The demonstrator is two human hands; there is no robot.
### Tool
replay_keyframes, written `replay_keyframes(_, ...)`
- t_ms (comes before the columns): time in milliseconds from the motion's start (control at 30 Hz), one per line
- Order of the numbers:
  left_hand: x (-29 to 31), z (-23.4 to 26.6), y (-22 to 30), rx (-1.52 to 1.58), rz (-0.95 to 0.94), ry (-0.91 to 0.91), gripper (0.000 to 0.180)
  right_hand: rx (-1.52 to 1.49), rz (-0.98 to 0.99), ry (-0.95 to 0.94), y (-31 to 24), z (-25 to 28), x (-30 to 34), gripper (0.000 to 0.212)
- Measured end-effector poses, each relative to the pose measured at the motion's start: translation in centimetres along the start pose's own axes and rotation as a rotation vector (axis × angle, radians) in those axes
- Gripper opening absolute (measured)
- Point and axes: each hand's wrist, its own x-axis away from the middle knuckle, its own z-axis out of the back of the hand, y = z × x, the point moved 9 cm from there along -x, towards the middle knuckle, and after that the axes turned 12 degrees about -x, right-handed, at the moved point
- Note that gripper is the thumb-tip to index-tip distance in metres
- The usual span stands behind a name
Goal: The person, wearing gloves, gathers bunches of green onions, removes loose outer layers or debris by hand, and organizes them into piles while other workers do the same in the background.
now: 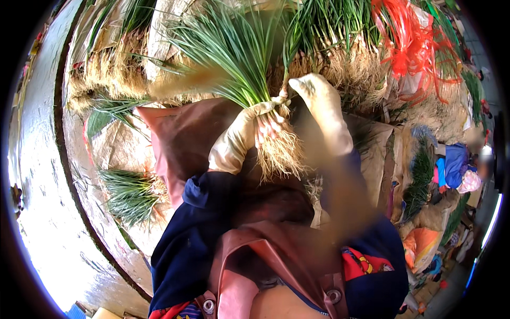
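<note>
Clamped with the left grip (236, 137) around a bunch of long-leaved green plants (244, 74), held in front of the body above a brown apron (186, 130).

Wrapped in a pale glove just beyond the whitish stem bases, with leaves fanning far and left and straw-coloured roots (280, 154) spreading toward the near side. Raised just right of the bunch with the right grip (325, 109), also gloved, near a thin stalk (287, 61); cannot tell whether closed on anything. Lined farther out with more rooted plants (353, 56) along the far side, and heaped at far right with red plastic strips (406, 50). Laid at left with a smaller green bundle (130, 195). Scattered at near right with an orange bag (421, 245).
</note>
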Motion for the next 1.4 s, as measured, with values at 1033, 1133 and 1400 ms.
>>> replay_keyframes(1033,0.1,1.1,-0.2,0.003,-0.035,-0.117,0.038,-0.864,-0.324,-0.311,5.9,-5.9,0.6,0.065)
replay_keyframes(1133,0.1,0.9,-0.1,-0.107,0.027,-0.057,0.035,-1.020,-0.488,-0.299,5.0,-8.5,-1.3,0.049)
replay_keyframes(1400,0.4,1.7,-0.9,0.044,-0.023,-0.041,0.018,-0.459,0.148,-0.033,-1.7,-4.2,4.2,0.030)
